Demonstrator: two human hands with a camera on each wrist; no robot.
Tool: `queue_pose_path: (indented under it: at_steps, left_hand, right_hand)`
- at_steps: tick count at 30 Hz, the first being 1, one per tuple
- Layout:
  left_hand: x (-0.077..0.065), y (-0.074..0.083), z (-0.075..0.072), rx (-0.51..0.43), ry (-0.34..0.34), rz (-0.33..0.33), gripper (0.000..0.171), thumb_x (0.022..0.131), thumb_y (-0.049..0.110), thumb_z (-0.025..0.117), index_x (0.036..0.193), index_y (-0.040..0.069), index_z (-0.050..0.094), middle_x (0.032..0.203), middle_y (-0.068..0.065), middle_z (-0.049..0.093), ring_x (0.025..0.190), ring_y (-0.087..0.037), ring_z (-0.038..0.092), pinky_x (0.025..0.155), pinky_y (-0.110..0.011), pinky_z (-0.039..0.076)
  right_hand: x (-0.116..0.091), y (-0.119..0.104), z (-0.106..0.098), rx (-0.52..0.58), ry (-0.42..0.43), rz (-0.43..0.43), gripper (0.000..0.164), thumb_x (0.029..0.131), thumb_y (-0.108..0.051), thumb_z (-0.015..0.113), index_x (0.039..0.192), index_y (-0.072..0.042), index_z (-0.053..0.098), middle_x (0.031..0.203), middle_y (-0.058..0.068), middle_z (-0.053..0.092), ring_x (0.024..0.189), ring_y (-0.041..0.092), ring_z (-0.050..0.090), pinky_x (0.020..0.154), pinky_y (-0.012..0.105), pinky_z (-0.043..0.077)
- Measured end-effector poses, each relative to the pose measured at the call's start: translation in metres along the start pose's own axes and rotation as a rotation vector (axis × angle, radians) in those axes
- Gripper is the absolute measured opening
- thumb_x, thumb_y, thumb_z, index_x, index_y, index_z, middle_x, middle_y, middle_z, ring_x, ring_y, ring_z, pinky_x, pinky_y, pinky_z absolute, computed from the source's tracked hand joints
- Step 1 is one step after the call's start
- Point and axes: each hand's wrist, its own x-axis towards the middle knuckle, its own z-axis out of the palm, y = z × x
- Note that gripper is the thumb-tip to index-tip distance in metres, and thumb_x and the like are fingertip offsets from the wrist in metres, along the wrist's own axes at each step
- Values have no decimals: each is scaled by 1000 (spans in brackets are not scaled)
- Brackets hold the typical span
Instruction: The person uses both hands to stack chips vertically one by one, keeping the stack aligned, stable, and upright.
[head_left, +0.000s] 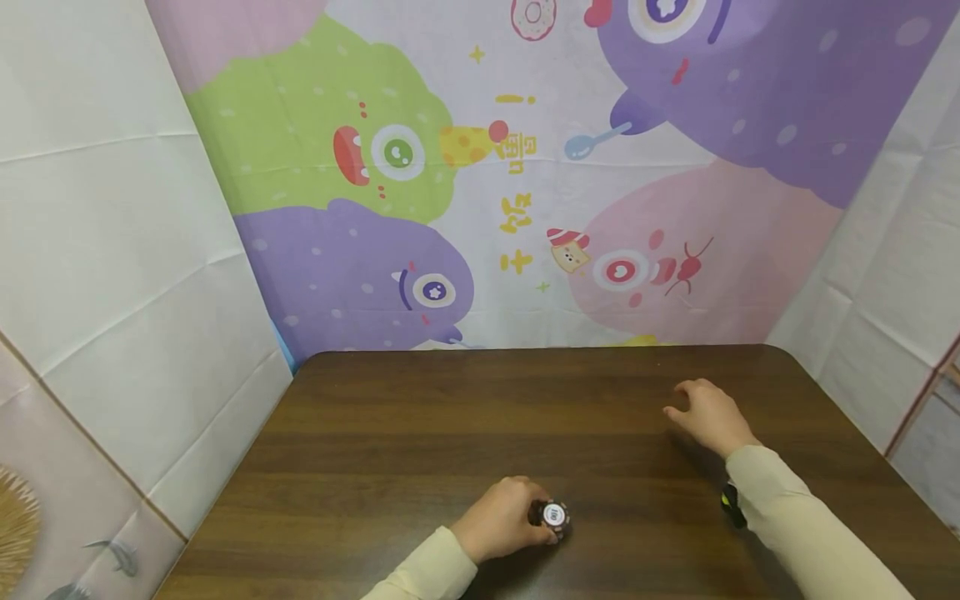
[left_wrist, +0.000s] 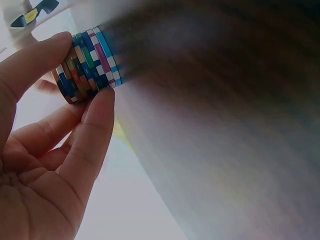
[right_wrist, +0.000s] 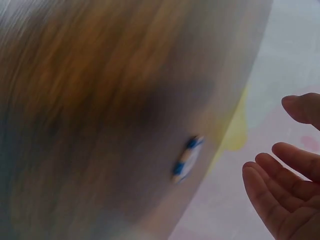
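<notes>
My left hand (head_left: 498, 521) grips a short stack of poker chips (head_left: 555, 516) between thumb and fingers. The white face of the top chip reads 100. In the left wrist view the chips (left_wrist: 86, 67) show edges in blue, green, red, purple and white, with the light blue end at the table. My right hand (head_left: 712, 417) is over the far right part of the table, holding nothing, fingers relaxed and spread from the thumb. A single chip (right_wrist: 188, 159) with a blue and cream edge lies on the table in the right wrist view, apart from the fingers.
The dark brown wooden table (head_left: 420, 433) has rounded far corners. Behind it hangs a cloth (head_left: 525, 317) printed with cartoon monsters. White sheets (head_left: 112, 208) stand at both sides. A dark band (head_left: 733, 505) is on the right wrist, below the sleeve.
</notes>
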Motion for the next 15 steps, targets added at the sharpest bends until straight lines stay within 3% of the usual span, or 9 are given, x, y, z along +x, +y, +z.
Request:
queue_pose_path:
  at_steps: [8,15]
  left_hand:
    - [0,0,0,-5,0,-3,34,65,29,81,91,10,69,80,7,63,67,2,47,60,-14,40]
    - [1,0,-1,-4,-17,-12,36,66,30,80,93,10,69,82,6,64,68,2,48,61,-15,41]
  right_hand:
    - [1,22,4,-27,-84,67,51,81,-25,65,112,14,54,108,33,56,95,47,54,78,54,43]
    - [4,35,11,-28,-157,93,43,79,-26,66,102,9,60,92,23,62,77,34,59,65,47,46]
